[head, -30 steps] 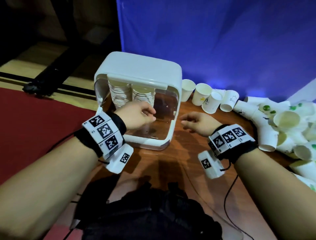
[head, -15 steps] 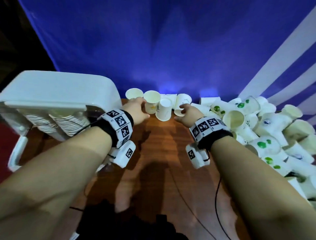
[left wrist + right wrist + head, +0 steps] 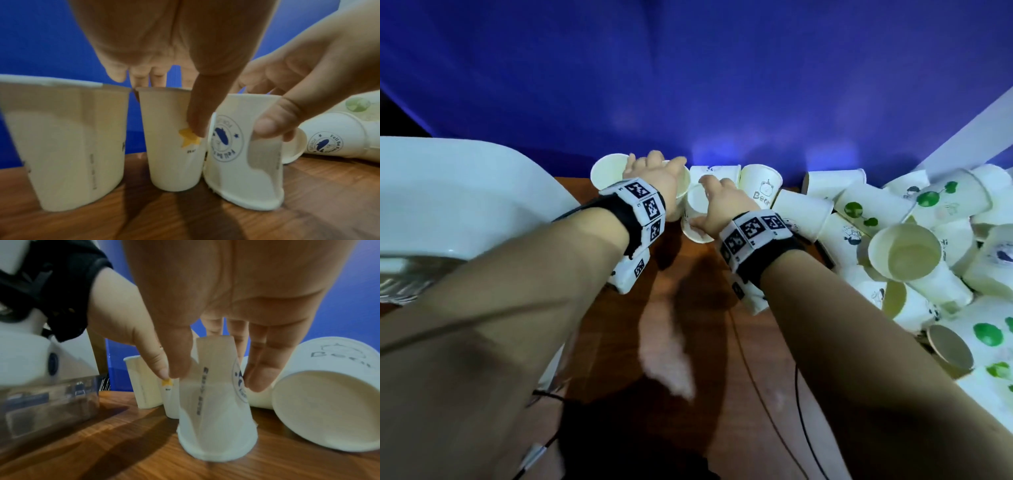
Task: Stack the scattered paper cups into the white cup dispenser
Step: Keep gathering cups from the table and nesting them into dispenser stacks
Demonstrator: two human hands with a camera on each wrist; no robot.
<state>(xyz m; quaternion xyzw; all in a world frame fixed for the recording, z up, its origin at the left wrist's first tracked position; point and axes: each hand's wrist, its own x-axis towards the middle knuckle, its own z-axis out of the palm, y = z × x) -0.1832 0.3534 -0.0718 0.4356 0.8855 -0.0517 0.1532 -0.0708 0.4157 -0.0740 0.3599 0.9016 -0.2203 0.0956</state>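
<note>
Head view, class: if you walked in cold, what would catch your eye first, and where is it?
The heap of paper cups tumbled along the right of the wooden table strikes first. Next, at the table's far edge, the right hand grips an upside-down cup while the left hand closes on an upright star-printed cup. The white cup dispenser sits at left.
</note>
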